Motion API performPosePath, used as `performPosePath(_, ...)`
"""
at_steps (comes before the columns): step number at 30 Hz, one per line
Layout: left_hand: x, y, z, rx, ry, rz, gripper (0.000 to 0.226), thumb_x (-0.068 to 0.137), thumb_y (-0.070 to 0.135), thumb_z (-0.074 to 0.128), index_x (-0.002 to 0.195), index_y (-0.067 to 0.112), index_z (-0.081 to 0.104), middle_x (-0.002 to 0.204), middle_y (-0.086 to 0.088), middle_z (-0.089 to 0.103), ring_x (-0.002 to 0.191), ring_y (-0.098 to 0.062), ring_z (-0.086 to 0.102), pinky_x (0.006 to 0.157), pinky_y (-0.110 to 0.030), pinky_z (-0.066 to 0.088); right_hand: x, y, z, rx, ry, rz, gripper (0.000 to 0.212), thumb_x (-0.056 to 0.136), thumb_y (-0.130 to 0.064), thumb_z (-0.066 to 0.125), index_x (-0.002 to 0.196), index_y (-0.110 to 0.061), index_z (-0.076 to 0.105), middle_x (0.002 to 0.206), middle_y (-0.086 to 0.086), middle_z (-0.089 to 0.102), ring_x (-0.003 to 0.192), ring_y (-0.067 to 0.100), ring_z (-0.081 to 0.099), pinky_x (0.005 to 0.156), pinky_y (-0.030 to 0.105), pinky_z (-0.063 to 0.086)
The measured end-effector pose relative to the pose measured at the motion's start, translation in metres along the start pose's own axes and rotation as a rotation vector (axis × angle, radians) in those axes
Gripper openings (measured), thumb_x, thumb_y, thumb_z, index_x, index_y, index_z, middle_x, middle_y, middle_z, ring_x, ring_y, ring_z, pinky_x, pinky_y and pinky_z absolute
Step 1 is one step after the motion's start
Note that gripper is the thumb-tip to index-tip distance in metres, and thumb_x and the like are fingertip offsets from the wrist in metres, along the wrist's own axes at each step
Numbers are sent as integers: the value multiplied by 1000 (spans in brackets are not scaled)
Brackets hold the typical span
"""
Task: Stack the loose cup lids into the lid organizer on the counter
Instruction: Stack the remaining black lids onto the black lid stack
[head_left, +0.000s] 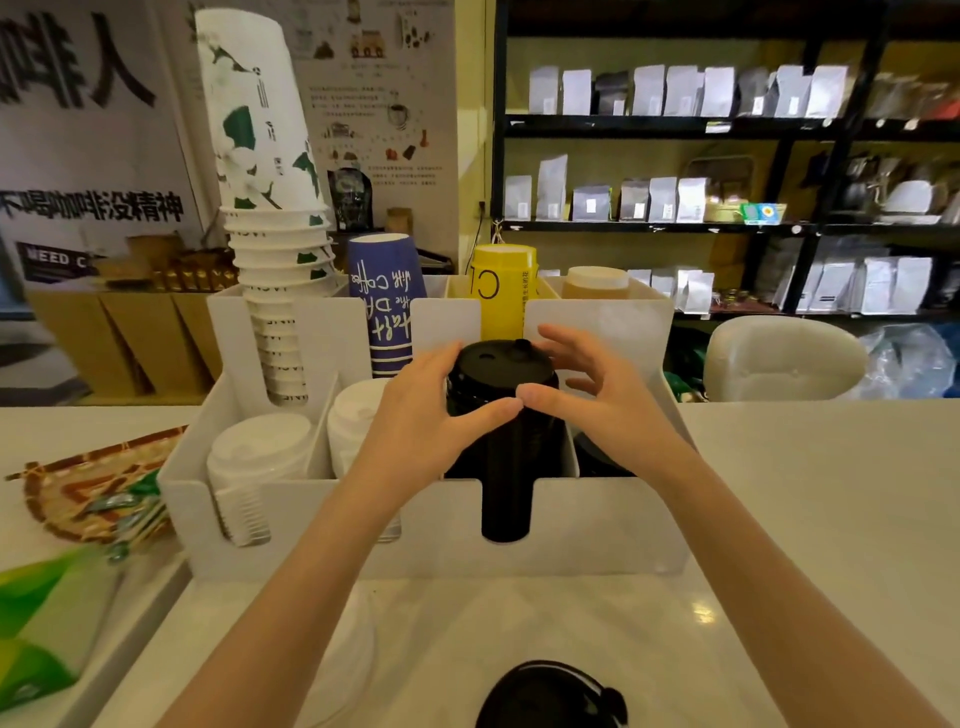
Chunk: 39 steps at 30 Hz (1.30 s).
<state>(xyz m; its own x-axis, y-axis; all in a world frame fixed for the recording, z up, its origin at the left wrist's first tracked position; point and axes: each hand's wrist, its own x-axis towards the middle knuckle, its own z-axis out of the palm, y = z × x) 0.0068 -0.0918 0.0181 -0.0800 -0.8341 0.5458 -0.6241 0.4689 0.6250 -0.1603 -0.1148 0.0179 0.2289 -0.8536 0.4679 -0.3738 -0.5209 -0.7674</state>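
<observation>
Both hands are reaching over the front wall of the white organizer (597, 525), which is sitting across the middle of the counter (810, 493). The left hand (415, 415) and the right hand (597, 395) are wrapping their fingers around a tall stack of black lids (501, 395) standing in the third slot from the left. The thumbs are touching in front. White lids (260, 452) are filling the left slots. One loose black lid (545, 696) is lying at the counter's near edge.
</observation>
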Motion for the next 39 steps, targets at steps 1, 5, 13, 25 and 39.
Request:
performPosePath(1,0,-1,0,-5,-1,-9,64,72,39,66,128,17,42,114,11,48,106,-4,41,81,-12,37,0,0,1,-10,3,-4,64,75,-31,66,133,-25,39,133,-4,50,115,3,44,98,25,35)
performPosePath(5,2,-7,0,-72,1,-71,71,69,37,70,129,15,40,132,-3,47,120,-16,45,96,-28,41,2,2,3,-47,35,-3,63,75,-34,66,132,-25,39,134,-3,50,114,5,45,94,21,35)
performPosePath(13,5,-10,-9,-54,-106,-46,61,73,37,64,129,21,43,131,2,52,122,-13,44,100,-33,40,0,-3,9,-127,105,-33,64,71,-38,69,127,-23,43,119,-5,54,110,8,48,86,11,34)
performPosePath(25,3,-3,-10,56,-177,9,55,77,34,62,126,21,43,113,8,50,101,-4,43,76,-10,37,-1,-3,7,-86,74,20,63,71,-37,70,126,-21,43,113,-6,53,104,11,53,79,13,43)
performPosePath(39,-28,33,-26,164,-140,105,64,78,41,59,133,20,35,137,-1,42,119,-15,42,90,-23,31,-53,-15,-3,-120,109,51,54,78,-31,65,126,-25,43,121,-7,52,109,7,51,86,17,45)
